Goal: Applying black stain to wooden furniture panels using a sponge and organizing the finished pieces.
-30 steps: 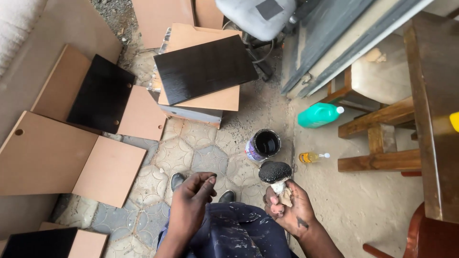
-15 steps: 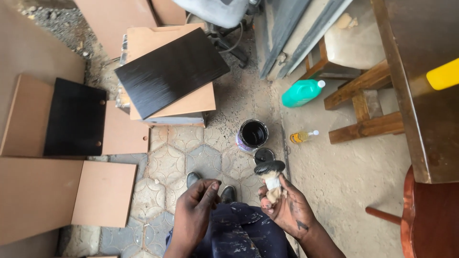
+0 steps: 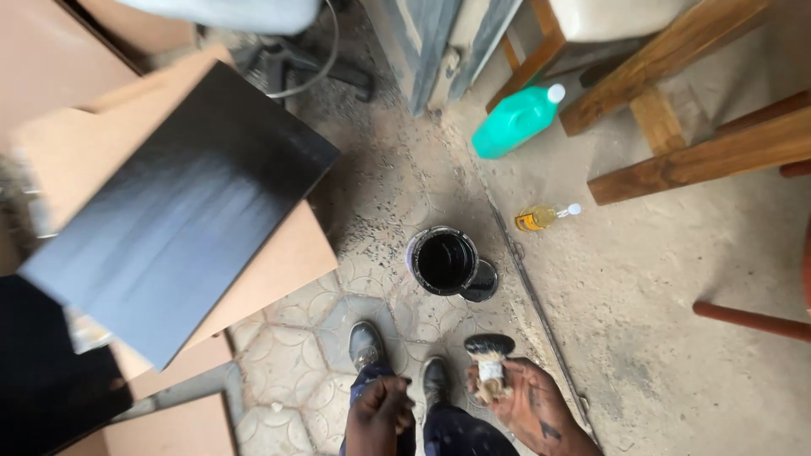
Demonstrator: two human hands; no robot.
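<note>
Overhead view, looking straight down past the knees onto a dusty workshop floor (image 3: 676,279) of concrete and patterned paving.

Black-painted board (image 3: 182,215), largest item, upper left: glossy, tilted in frame, lying on top of an unpainted brown board (image 3: 279,270) whose corner juts out below it. More bare brown panels (image 3: 177,426) at lower left, and part of another black panel (image 3: 42,371) at the left edge.

Wooden furniture frame (image 3: 701,156), upper right: 2 thick rails crossing the corner, a pale cushion just visible above.

Green plastic bottle (image 3: 517,121) with white cap, lying on its side near the foot of the frame. Small clear bottle (image 3: 545,217) of yellow liquid, also on its side, well apart from it and nearer the tin.

Open paint tin (image 3: 445,260), centre: filled with black paint, lid (image 3: 481,283) resting on the floor, touching its lower right side.

Pair of grey shoes (image 3: 367,344), bottom centre, just below the tin.

Right hand (image 3: 528,405), paint-stained, palm up, fingers curled around the handle of a paintbrush (image 3: 490,361); black bristles upward in frame, pointing toward the tin but clear of it.

Left hand (image 3: 380,412), closed into a loose fist over the trouser leg, beside the right hand; contents, if any, not discernible.
</note>
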